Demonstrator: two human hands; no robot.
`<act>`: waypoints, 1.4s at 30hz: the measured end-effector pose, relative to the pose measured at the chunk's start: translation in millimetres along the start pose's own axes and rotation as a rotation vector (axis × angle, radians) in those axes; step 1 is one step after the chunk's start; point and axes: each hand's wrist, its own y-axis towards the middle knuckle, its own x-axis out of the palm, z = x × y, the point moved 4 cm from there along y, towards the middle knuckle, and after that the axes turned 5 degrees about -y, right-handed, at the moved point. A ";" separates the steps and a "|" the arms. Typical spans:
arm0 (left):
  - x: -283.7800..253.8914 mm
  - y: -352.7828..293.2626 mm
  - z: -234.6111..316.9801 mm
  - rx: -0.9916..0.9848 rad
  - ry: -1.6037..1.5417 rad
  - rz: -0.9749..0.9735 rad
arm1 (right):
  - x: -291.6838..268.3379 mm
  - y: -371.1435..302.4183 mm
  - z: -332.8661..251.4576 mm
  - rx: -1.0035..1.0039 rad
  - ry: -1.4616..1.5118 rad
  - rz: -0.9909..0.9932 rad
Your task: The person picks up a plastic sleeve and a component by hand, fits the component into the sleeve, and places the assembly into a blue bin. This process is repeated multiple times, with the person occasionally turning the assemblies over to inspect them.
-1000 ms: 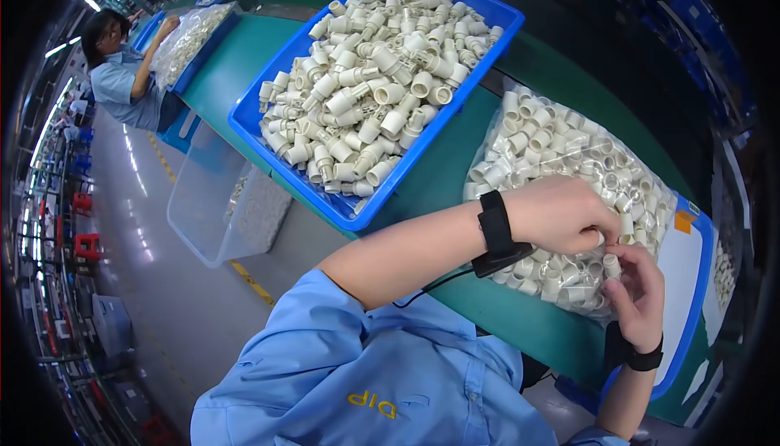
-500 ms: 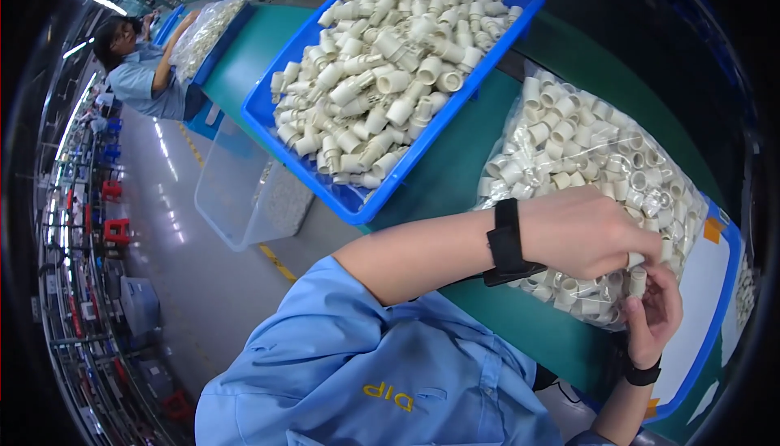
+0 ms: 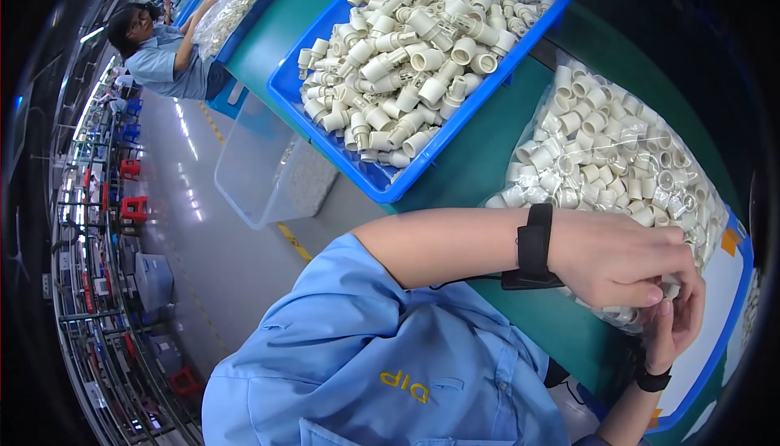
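My left hand (image 3: 621, 259), with a black band at its wrist, reaches across from the left over a clear plastic bag. My right hand (image 3: 681, 316), also banded, comes up from the lower right to meet it. Between the closed fingers of both hands is a small white plastic fitting (image 3: 671, 289), mostly hidden by the fingertips. The clear bag (image 3: 532, 141) is full of short white plastic sleeves (image 3: 595, 123) and lies just beyond my hands. Part of the bag sits under my left hand and wrist.
A blue bin (image 3: 382, 192) heaped with white plastic fittings (image 3: 406, 64) stands on the green table (image 3: 463, 171), left of the bag. A white board with blue edging (image 3: 703, 320) lies at right. A clear tub (image 3: 252, 178) stands lower left. Further off, a co-worker (image 3: 166, 60) handles another bag.
My hands have drawn closer together, and the fingers now cover most of the fitting that showed upright between them before. The whole view has shifted, with the scene sliding right.
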 end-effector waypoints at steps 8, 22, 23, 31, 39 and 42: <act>-12.6 -0.1 -20.1 -0.151 0.136 -0.039 | 16.2 13.4 -25.7 -0.059 0.246 0.041; -6.8 4.5 -21.0 -0.296 0.219 0.035 | 10.8 19.8 -33.9 -0.276 0.201 0.043; -8.0 6.5 -20.5 -0.235 0.287 0.030 | 10.4 21.5 -35.7 -0.319 0.152 0.052; -16.3 8.2 -12.5 -0.042 0.535 -0.024 | 13.0 20.7 -39.6 -0.467 -0.093 -0.011; -4.5 -6.3 -26.0 -0.219 0.098 0.207 | 16.5 19.7 -31.1 -0.323 0.220 0.165; 1.1 -8.9 -30.1 -0.272 -0.149 0.242 | 16.3 17.2 -32.3 -0.357 0.209 0.175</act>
